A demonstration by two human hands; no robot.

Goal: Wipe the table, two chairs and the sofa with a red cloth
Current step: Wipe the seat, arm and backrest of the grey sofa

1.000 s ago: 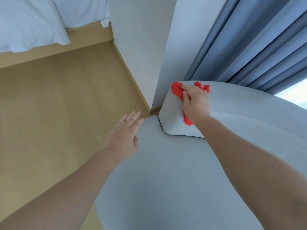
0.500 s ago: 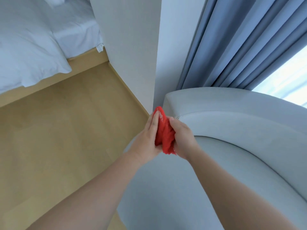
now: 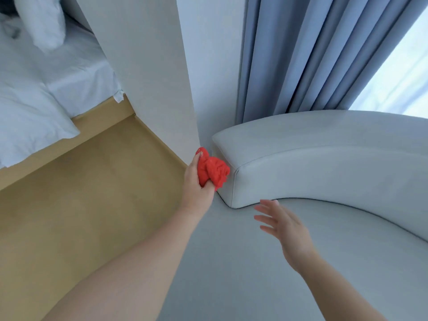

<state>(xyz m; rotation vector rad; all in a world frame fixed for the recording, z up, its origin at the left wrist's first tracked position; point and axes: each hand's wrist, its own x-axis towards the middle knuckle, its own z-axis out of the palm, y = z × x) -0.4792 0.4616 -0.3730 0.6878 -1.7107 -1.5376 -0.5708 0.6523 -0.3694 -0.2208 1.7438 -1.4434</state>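
Grey sofa (image 3: 324, 163) w/ blue curtain (image 3: 301, 54) behind, wood floor (image 3: 81, 193) on the left. Red cloth (image 3: 213, 172) is a wrinkly wad mid-frame, right against the backrest's end corner. Long axis approx up-down, loose tail pointing down. Left hand (image 3: 196, 181) grips it; right hand (image 3: 284, 230) is lower right, fingers spread & relaxed.

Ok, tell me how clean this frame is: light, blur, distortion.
Head view: the window is blown out white, the daylight soft, no hard shadows. Head view: the right hand looks motion-blurred, while the left hand and cloth are sharper. Head view: the wide lens bends the sofa back and tilts the wall.
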